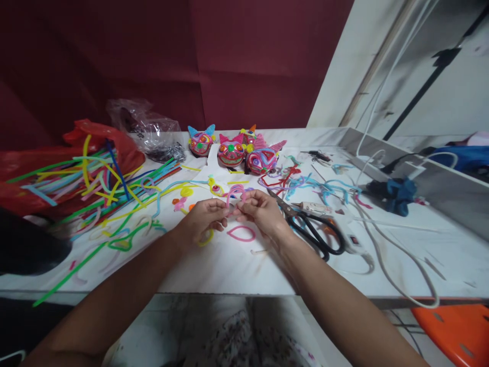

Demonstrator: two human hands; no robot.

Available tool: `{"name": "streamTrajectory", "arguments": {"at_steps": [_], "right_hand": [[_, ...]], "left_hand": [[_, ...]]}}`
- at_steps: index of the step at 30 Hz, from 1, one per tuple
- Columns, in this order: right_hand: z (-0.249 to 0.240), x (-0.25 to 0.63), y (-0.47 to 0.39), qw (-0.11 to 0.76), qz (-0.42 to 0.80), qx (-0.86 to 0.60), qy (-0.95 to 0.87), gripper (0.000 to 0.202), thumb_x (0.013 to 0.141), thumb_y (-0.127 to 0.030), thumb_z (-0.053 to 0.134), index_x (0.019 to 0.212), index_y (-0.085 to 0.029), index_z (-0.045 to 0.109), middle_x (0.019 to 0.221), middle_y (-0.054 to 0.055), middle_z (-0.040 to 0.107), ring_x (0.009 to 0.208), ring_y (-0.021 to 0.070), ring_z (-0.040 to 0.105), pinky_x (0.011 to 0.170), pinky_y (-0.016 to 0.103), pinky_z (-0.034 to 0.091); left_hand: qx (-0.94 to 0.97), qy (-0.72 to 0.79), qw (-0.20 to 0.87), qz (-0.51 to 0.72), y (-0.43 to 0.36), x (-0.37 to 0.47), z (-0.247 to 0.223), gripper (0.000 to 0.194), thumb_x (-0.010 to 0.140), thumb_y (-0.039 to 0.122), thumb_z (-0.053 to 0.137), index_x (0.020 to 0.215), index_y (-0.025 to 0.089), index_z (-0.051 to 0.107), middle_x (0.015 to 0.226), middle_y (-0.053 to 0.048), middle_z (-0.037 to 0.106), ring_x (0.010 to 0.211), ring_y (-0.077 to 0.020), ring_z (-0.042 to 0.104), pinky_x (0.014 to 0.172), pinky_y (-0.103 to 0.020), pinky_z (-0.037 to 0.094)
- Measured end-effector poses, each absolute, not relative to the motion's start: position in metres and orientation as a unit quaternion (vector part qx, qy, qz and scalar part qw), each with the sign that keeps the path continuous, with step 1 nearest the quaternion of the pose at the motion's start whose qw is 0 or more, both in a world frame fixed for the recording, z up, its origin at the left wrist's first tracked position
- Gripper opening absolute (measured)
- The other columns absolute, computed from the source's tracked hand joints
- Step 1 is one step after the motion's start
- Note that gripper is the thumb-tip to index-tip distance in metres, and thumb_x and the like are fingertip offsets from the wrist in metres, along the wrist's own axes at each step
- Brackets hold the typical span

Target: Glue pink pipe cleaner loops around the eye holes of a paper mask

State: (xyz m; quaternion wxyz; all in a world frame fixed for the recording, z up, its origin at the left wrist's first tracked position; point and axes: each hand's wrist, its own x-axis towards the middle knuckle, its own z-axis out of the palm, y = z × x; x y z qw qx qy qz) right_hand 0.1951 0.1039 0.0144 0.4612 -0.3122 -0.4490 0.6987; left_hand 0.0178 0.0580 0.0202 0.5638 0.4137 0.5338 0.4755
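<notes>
Between my two hands is a bent pink pipe cleaner (236, 189), curled into loops above the fingertips. My left hand (208, 216) pinches its left end, and my right hand (262, 210) grips the right side with thumb and fingers together. On the white table just below lies a teardrop loop of pink pipe cleaner (241, 233). A yellow pipe cleaner ring (206, 238) sits partly under my left hand. Black-handled scissors (311, 229) rest beside my right wrist, with a glue tube (311, 207) by their blades.
Several decorated cat-like heads (231, 151) stand at the back. Left, many coloured pipe cleaners (103, 178) spill from a red plastic bag (122, 145). Tangled blue and red pieces (324, 191) lie right, near a glue gun (332, 229) and a white cable (397, 275).
</notes>
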Motion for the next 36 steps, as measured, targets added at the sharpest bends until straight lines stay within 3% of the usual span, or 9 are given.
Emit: {"name": "streamTrajectory", "arguments": {"at_steps": [14, 28, 36], "right_hand": [[0.01, 0.182, 0.103, 0.486, 0.703, -0.325, -0.406, 0.05, 0.043, -0.034, 0.101, 0.074, -0.025, 0.063, 0.059, -0.007, 0.072, 0.062, 0.0228, 0.08, 0.056, 0.028, 0.065], [0.017, 0.186, 0.102, 0.472, 0.691, -0.358, -0.414, 0.053, 0.035, -0.032, 0.105, 0.07, -0.022, 0.066, 0.057, -0.004, 0.073, 0.058, 0.0229, 0.078, 0.045, 0.023, 0.057], [0.017, 0.191, 0.105, 0.497, 0.653, -0.362, -0.442, 0.051, 0.039, -0.039, 0.103, 0.072, -0.02, 0.069, 0.063, 0.001, 0.075, 0.059, 0.0219, 0.075, 0.045, 0.025, 0.054]], "left_hand": [[0.333, 0.549, 0.573, 0.509, 0.059, 0.028, 0.022, 0.03, 0.063, 0.019, 0.096, 0.074, 0.015, 0.068, 0.068, -0.002, 0.073, 0.058, -0.0107, 0.063, 0.047, -0.016, 0.049], [0.353, 0.519, 0.554, 0.548, 0.058, 0.03, 0.013, 0.039, 0.053, 0.035, 0.097, 0.07, 0.017, 0.067, 0.054, 0.003, 0.06, 0.052, -0.0093, 0.052, 0.05, -0.019, 0.039], [0.364, 0.521, 0.522, 0.569, 0.06, 0.034, 0.014, 0.04, 0.048, 0.039, 0.093, 0.068, 0.017, 0.066, 0.054, 0.002, 0.06, 0.048, -0.0092, 0.049, 0.048, -0.021, 0.035]]}}
